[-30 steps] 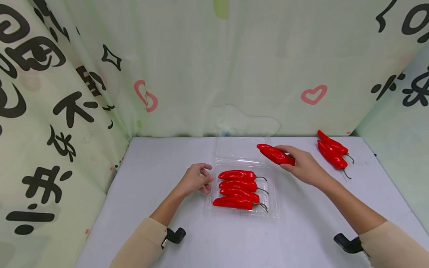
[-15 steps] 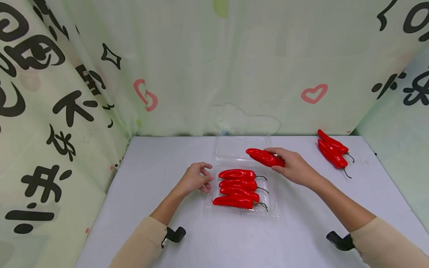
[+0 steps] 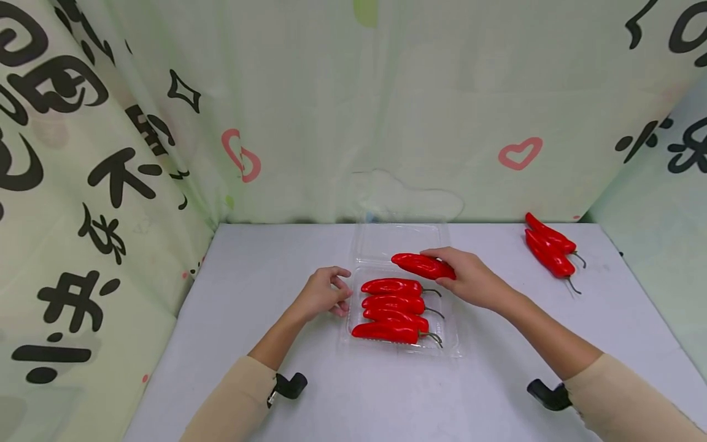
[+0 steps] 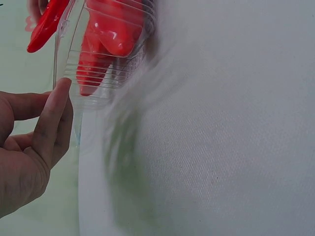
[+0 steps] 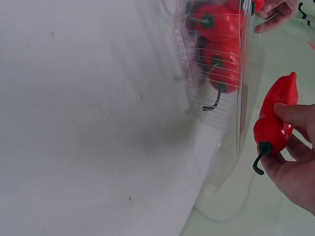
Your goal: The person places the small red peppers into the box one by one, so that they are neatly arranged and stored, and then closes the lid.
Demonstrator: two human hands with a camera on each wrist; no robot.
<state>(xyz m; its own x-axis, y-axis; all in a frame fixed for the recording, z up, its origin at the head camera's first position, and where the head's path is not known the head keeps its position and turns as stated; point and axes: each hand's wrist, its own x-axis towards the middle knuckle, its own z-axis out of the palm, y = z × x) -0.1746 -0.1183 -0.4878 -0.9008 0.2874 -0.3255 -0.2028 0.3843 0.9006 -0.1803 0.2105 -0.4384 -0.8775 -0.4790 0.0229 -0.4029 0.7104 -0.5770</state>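
Observation:
My right hand (image 3: 468,277) holds a red chili pepper (image 3: 420,265) between thumb and fingers, above the back part of a clear plastic box (image 3: 454,344). In the right wrist view that pepper (image 5: 273,118) shows its green stem pointing down past the fingers. Several red peppers (image 3: 391,332) lie side by side in the box, stems to the right. My left hand (image 3: 326,293) is at the box's left side, fingers loosely bent. In the left wrist view a fingertip (image 4: 63,84) meets the box's edge; whether it presses cannot be told.
The box's clear lid (image 3: 400,242) lies folded back toward the curtain (image 3: 309,110). Two more red peppers (image 3: 549,253) rest at the back right of the white table (image 3: 265,258). Curtains stand along the left, back and right.
My right hand has carried the pepper leftward and slightly down, from the box's back right corner to over its back part. My left hand has stayed put.

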